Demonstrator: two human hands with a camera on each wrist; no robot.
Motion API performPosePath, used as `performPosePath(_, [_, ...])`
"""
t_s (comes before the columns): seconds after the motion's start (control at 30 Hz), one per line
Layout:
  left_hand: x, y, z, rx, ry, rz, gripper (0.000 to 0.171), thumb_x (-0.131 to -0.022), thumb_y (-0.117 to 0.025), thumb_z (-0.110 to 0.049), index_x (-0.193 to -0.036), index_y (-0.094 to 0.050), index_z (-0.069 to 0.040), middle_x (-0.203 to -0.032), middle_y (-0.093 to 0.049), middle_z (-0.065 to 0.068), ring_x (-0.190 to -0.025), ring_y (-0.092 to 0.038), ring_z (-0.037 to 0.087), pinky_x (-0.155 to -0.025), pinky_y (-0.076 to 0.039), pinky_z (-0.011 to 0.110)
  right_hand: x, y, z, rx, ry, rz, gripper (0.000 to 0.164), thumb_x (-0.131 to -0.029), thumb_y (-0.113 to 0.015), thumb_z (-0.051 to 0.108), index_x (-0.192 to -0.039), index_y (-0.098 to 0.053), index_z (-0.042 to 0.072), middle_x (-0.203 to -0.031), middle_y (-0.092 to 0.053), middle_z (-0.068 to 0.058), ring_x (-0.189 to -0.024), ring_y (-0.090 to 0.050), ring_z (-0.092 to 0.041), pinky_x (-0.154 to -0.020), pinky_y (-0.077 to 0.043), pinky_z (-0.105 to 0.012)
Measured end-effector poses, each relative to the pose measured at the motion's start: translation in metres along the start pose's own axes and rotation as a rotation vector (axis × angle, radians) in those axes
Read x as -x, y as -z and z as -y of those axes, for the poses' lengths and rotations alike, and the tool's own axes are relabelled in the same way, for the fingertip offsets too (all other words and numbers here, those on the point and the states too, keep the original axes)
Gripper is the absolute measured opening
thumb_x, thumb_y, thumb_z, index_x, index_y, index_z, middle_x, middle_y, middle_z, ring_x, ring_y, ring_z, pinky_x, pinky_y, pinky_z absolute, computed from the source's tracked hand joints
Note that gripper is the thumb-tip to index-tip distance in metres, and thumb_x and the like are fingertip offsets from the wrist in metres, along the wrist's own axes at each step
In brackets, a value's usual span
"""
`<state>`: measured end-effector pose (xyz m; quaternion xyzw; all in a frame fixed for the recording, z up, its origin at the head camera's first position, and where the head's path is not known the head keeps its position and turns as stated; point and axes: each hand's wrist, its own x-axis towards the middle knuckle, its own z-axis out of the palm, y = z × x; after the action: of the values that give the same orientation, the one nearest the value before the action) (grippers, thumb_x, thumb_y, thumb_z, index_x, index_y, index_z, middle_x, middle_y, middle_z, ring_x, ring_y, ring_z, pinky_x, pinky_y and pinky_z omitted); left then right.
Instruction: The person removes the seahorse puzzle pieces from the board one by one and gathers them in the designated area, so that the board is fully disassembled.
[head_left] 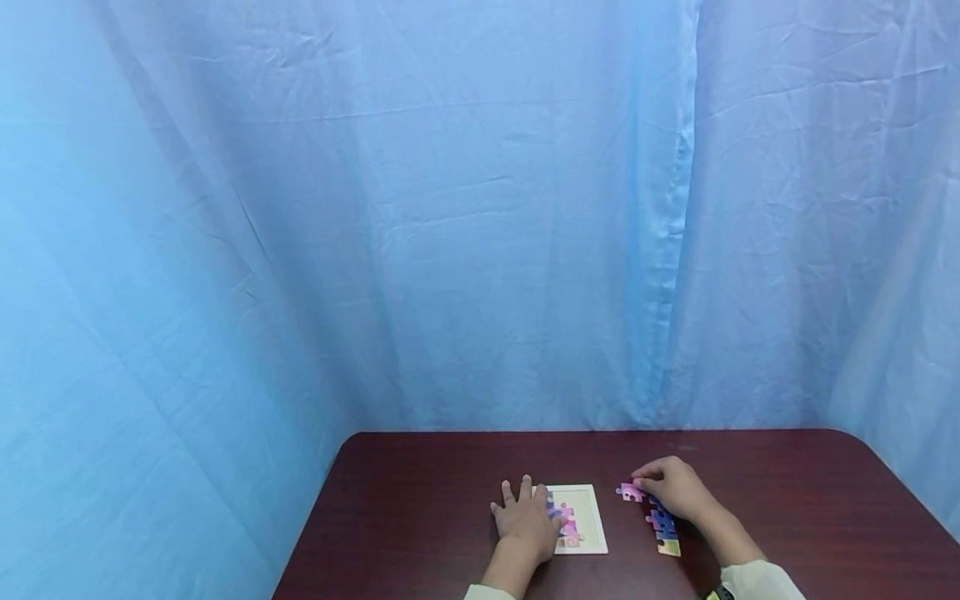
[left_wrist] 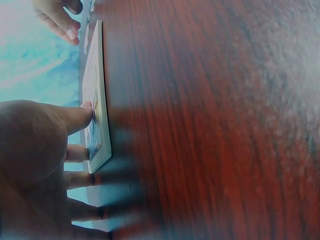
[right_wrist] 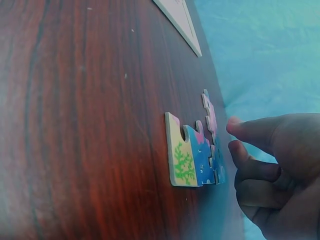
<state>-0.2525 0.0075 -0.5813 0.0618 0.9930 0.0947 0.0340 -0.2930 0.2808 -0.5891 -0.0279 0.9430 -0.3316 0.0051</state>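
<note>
My left hand (head_left: pixel 521 523) rests with spread fingers over the left side of a white-framed puzzle board (head_left: pixel 600 542). In the left wrist view its thumb (left_wrist: pixel 80 116) touches the board's face. Several joined pieces, pink, purple and blue (head_left: pixel 567 525), lie inside the frame, partly hidden by this hand. My right hand (head_left: pixel 678 487) hovers at the loose puzzle pieces, thumb and forefinger near a pink piece (head_left: pixel 632 492). In the right wrist view a small gap parts these fingertips, with nothing seen between them. Nearer me lie blue pieces (head_left: pixel 662 522) and a yellow piece with green plant print (right_wrist: pixel 182 157).
The dark red-brown wooden table (head_left: pixel 420 517) has rounded far corners. Blue curtains (head_left: pixel 480 250) hang behind it and at both sides. The loose pieces lie to the right of the board, partly under the right hand.
</note>
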Motion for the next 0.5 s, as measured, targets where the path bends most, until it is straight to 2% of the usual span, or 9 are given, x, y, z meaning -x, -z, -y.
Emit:
performPosePath(0.13, [0.000, 0.000, 0.000, -0.004, 0.002, 0.006, 0.062, -0.097, -0.068, -0.053, -0.149, -0.059, -0.019, -0.162, -0.052, 0.009, -0.152, -0.044, 0.048, -0.113, -0.045, 0.069, 0.001, 0.000, 0.004, -0.008, 0.008, -0.001, 0.014, -0.097, -0.072, 0.007, -0.103, -0.084, 0.007, -0.107, -0.081, -0.012, -0.093, -0.069, -0.018, -0.087, -0.061, -0.050])
performPosePath(0.23, [0.001, 0.002, 0.000, -0.002, 0.002, 0.008, 0.063, -0.097, -0.068, -0.053, -0.150, -0.059, -0.019, -0.163, -0.051, 0.009, -0.152, -0.044, 0.048, -0.113, -0.045, 0.069, 0.002, -0.002, 0.008, -0.019, 0.018, 0.001, 0.013, -0.097, -0.072, 0.008, -0.102, -0.084, 0.007, -0.106, -0.081, -0.011, -0.091, -0.068, -0.015, -0.083, -0.060, -0.044])
performPosePath(0.43, [0.000, 0.000, 0.000, 0.006, 0.004, 0.014, 0.063, -0.098, -0.068, -0.052, -0.150, -0.058, -0.019, -0.163, -0.051, 0.010, -0.152, -0.043, 0.048, -0.114, -0.044, 0.069, 0.003, -0.011, 0.021, -0.069, 0.028, 0.016, 0.014, -0.097, -0.072, 0.007, -0.103, -0.084, 0.007, -0.100, -0.080, -0.007, -0.076, -0.063, -0.008, -0.069, -0.055, -0.030])
performPosePath(0.5, [-0.001, -0.002, 0.001, 0.009, 0.004, 0.019, 0.063, -0.099, -0.067, -0.052, -0.151, -0.058, -0.019, -0.164, -0.050, 0.010, -0.153, -0.042, 0.048, -0.115, -0.043, 0.069, 0.003, -0.014, 0.026, -0.103, 0.034, 0.031, 0.014, -0.097, -0.072, 0.007, -0.104, -0.084, 0.005, -0.096, -0.079, -0.007, -0.071, -0.062, -0.010, -0.062, -0.053, -0.029])
